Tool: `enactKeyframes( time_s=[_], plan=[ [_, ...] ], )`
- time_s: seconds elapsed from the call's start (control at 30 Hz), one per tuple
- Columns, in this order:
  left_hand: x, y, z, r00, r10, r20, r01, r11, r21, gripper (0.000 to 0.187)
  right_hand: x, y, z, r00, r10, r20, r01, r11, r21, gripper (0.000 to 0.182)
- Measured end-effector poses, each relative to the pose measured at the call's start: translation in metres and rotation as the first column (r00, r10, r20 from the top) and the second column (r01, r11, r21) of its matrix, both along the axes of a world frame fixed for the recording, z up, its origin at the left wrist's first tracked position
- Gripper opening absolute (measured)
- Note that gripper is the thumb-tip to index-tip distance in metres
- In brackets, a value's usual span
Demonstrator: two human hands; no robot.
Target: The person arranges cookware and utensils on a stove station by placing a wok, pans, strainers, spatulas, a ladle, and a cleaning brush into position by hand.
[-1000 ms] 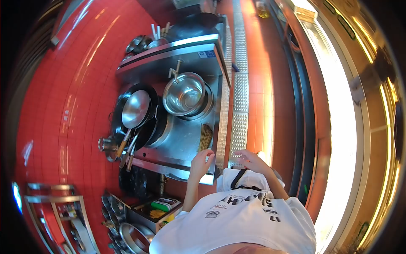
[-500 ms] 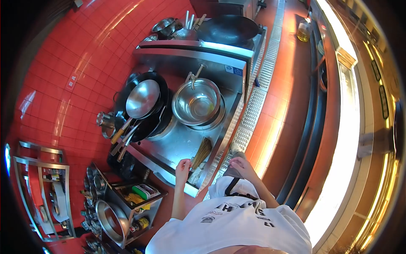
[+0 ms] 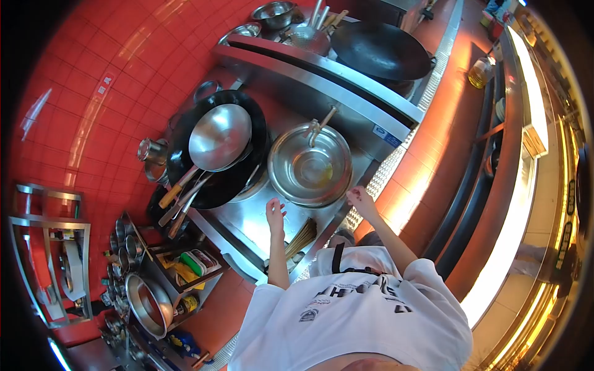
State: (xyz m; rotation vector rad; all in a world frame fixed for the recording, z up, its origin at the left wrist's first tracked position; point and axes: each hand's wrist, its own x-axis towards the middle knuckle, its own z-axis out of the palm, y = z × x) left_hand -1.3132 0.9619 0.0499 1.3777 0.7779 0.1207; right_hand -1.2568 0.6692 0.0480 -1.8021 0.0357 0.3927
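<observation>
My left hand (image 3: 276, 214) hovers over the steel counter (image 3: 250, 216), between the basin and a bamboo wok brush (image 3: 303, 236); its fingers are apart and hold nothing. Close by the lower right rim of a round steel basin (image 3: 286, 168) is my right hand (image 3: 360, 199), loosely curled with parted fingers and nothing visible in it. That basin sits under a tap (image 3: 314, 130) and has a little yellowish matter at its bottom. A pale cloth (image 3: 293, 263) lies by the brush, partly hidden behind my left forearm.
Left of the basin, a steel pan with a wooden handle (image 3: 219, 136) rests in a black wok (image 3: 178, 148), with more handles beside it. Behind the steel partition (image 3: 322, 71) is another large wok (image 3: 380, 49). A shelf cart (image 3: 216, 278) with a large steel bowl (image 3: 133, 297) stands lower left.
Both my hands have moved forward, the left from beside the brush and the right from near my body to the basin's rim. The view has shifted closer to the counter.
</observation>
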Motion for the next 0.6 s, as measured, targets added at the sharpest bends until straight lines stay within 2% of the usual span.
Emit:
enactKeyframes(
  time_s=[0.07,0.2,0.3,0.4,0.47,0.5,0.57,0.6],
  plan=[
    [0.005,-0.003,0.004,1.0,0.021,-0.012,-0.022,0.999,-0.024,0.028,0.021,0.009,-0.023,0.992,-0.114,-0.061,0.117,0.991,0.06,0.04],
    [-0.006,-0.004,0.006,0.998,0.033,-0.061,-0.035,0.999,-0.037,0.03,0.033,0.015,-0.02,0.971,-0.112,-0.21,0.144,0.979,0.143,0.04],
    [-0.008,-0.012,0.001,0.993,0.073,-0.093,-0.08,0.994,-0.077,0.031,0.045,0.007,-0.029,0.985,-0.038,-0.166,0.07,0.98,0.188,0.03],
    [-0.008,-0.025,0.004,0.992,0.072,-0.105,-0.084,0.991,-0.107,0.031,0.06,0.001,-0.041,0.995,0.022,-0.099,-0.012,0.995,0.099,0.028],
    [-0.009,-0.034,0.006,0.992,0.075,-0.099,-0.085,0.991,-0.107,0.03,0.071,-0.002,-0.042,0.996,-0.005,-0.089,0.021,0.983,0.184,0.029],
    [-0.008,-0.037,0.005,0.992,0.055,-0.115,-0.067,0.993,-0.101,0.032,0.078,-0.005,-0.045,0.996,0.012,-0.085,0.003,0.983,0.183,0.029],
    [-0.005,-0.043,0.005,0.99,0.05,-0.128,-0.062,0.994,-0.091,0.035,0.091,-0.009,-0.05,0.992,-0.049,-0.115,0.074,0.973,0.218,0.028],
    [-0.002,-0.049,0.007,0.987,0.075,-0.14,-0.089,0.991,-0.099,0.032,0.097,-0.013,-0.04,0.989,-0.018,-0.144,0.04,0.988,0.149,0.026]
  ],
)
